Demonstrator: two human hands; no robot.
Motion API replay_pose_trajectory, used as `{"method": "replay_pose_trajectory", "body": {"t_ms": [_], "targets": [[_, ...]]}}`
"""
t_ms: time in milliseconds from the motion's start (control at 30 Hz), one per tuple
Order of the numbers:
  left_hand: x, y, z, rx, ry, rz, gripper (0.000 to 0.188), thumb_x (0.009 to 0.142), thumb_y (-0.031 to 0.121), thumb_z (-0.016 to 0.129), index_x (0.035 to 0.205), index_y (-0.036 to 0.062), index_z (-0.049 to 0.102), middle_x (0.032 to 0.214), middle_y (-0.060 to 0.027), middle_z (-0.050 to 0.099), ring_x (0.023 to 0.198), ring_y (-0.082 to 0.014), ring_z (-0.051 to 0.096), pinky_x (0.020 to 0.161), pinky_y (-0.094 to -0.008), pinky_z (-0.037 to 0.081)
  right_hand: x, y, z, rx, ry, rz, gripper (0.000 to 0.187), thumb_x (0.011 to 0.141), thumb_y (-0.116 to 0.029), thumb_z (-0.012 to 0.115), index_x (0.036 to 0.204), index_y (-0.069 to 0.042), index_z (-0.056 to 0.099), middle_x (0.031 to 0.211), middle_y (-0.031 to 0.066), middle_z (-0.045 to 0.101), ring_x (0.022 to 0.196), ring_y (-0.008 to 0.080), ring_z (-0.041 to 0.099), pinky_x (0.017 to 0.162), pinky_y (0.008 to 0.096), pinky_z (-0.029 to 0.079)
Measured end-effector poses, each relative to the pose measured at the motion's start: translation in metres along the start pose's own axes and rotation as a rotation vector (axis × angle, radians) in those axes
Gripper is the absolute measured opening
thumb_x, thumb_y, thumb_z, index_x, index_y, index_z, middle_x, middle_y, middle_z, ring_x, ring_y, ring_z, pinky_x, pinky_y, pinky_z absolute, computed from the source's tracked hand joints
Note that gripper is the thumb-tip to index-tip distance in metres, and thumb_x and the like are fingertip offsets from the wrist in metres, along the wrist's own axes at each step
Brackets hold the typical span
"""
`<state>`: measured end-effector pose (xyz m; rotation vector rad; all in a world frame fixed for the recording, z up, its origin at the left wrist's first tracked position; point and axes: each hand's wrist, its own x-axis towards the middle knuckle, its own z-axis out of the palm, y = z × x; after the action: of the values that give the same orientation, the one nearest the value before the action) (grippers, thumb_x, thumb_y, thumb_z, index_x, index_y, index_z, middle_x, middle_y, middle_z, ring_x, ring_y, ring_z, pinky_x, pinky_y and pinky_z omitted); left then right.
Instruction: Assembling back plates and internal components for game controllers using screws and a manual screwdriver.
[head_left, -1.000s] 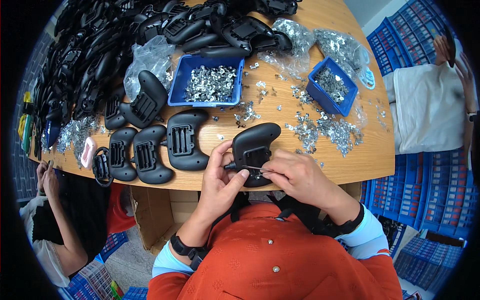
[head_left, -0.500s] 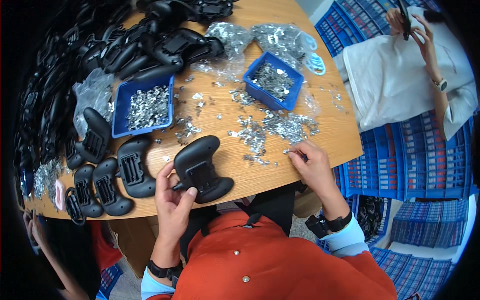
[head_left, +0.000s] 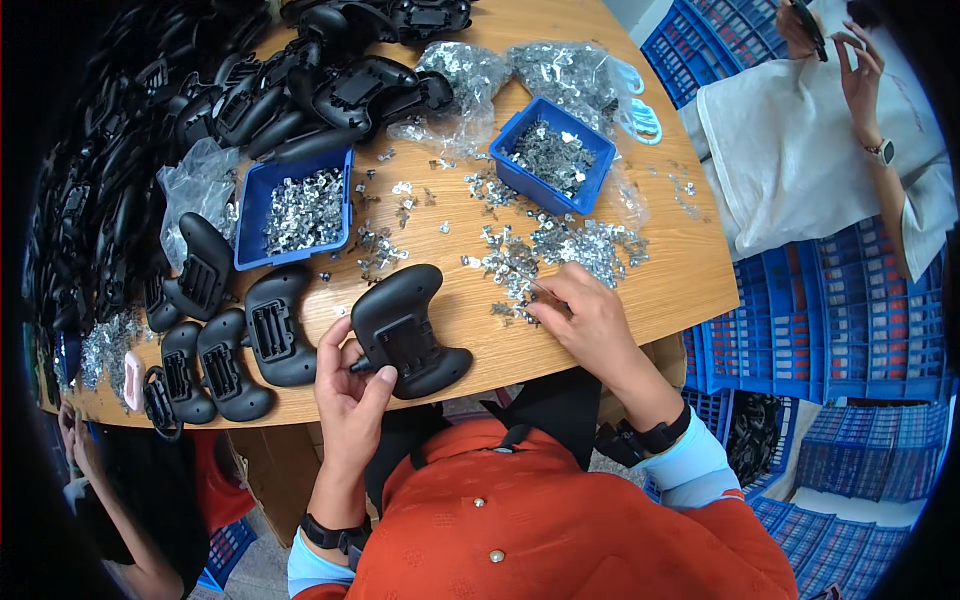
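Note:
My left hand (head_left: 350,400) grips a black game controller shell (head_left: 410,345) at its left side, thumb on the near face and fingers behind. The shell is tilted up over the table edge, its battery recess facing me. My right hand (head_left: 592,325) is at the near side of a loose pile of small silver metal contact pieces (head_left: 590,245). Its thumb and forefinger are bent toward each other among the pieces; whatever sits between the tips is too small to make out. Several similar controller shells (head_left: 275,325) lie on the table left of my left hand.
Two blue bins (head_left: 345,225) (head_left: 555,150) hold small metal parts. Behind them are clear plastic bags (head_left: 460,75) of parts. Black shells (head_left: 110,200) heap up at the far left. A person in a white top (head_left: 790,150) sits at the right, near stacked blue crates (head_left: 870,330).
My right hand has moved left and slightly away from me, to the edge of the metal pieces. The left hand still holds the controller shell nearly in place; the view has shifted slightly.

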<state>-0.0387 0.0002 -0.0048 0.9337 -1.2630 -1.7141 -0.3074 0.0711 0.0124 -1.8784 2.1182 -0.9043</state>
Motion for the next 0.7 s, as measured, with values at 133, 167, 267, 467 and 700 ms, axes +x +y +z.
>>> {"method": "replay_pose_trajectory", "body": {"t_ms": [133,167,267,467,700], "targets": [[0.000,0.002,0.000,-0.011,0.005,-0.020,0.063,0.083,-0.003,0.058,0.140,0.0004,0.031,0.120,-0.0130,0.059,0.109,-0.0176,0.058,0.095,-0.0302,0.044,0.000,0.003,0.005,-0.005,-0.027,0.016,0.015,0.079,-0.012,0.070,0.091,-0.006,0.064,0.083,0.0075,0.057,0.067,0.0271,0.061,0.057,0.0364,0.049],[0.000,0.002,-0.001,-0.015,0.002,-0.020,0.063,0.083,-0.003,0.058,0.139,0.0003,0.031,0.120,-0.0131,0.059,0.109,-0.0178,0.058,0.095,-0.0302,0.044,-0.001,0.003,0.006,-0.028,0.009,0.008,0.015,0.079,-0.011,0.070,0.091,-0.007,0.064,0.083,0.0073,0.057,0.067,0.0271,0.061,0.057,0.0363,0.050],[0.000,0.002,-0.001,-0.017,-0.003,-0.008,0.062,0.082,-0.003,0.058,0.139,0.0000,0.031,0.120,-0.0134,0.059,0.110,-0.0181,0.058,0.095,-0.0303,0.044,-0.003,-0.007,0.008,-0.035,0.027,-0.035,0.014,0.078,-0.010,0.070,0.091,-0.008,0.065,0.083,0.0069,0.057,0.067,0.0270,0.061,0.057,0.0361,0.050],[0.001,0.002,-0.001,-0.027,-0.005,0.002,0.061,0.084,-0.007,0.057,0.139,0.0007,0.031,0.115,-0.0120,0.059,0.101,-0.0134,0.059,0.079,-0.0228,0.049,0.002,-0.005,0.011,-0.053,-0.026,-0.109,0.013,0.078,-0.009,0.070,0.090,-0.008,0.065,0.082,0.0070,0.057,0.068,0.0269,0.062,0.058,0.0362,0.050],[0.002,0.000,-0.002,-0.013,-0.019,0.010,0.061,0.084,-0.008,0.056,0.139,0.0004,0.031,0.115,-0.0128,0.059,0.101,-0.0134,0.059,0.079,-0.0226,0.049,0.001,-0.004,0.007,-0.028,-0.034,-0.086,0.013,0.078,-0.011,0.072,0.088,-0.007,0.065,0.081,0.0070,0.057,0.068,0.0271,0.061,0.058,0.0368,0.049]]}}
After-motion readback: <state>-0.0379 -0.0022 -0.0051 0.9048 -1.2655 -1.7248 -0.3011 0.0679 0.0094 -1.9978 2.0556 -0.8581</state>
